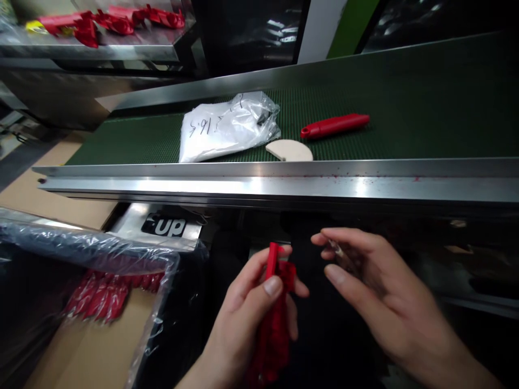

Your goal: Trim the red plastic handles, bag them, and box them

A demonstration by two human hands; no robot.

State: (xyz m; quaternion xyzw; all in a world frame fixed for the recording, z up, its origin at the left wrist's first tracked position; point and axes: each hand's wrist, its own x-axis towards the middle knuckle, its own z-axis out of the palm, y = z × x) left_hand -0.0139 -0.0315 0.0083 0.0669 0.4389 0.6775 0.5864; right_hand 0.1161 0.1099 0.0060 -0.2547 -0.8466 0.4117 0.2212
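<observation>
My left hand point(251, 297) is closed round a long red plastic part point(272, 313), its thumb pressed along the near side. The part points up and away from me, and its lower end is blurred and dark. To the right, apart from it, my right hand point(377, 292) has its fingers curled round a small, shiny, thin object point(340, 254), too smeared to name. On the green conveyor belt ahead lies another red plastic part point(335, 126), a slim handle-like piece. Beside it are a pale half-round piece point(290, 149) and a white plastic bag with handwriting point(223, 127).
The conveyor's metal rail point(251, 183) runs across in front of my hands. At lower left stands a carton lined with clear plastic point(162, 292), holding several bagged red parts point(103, 297). More red parts point(121, 20) lie on a metal shelf point(133, 52) at upper left.
</observation>
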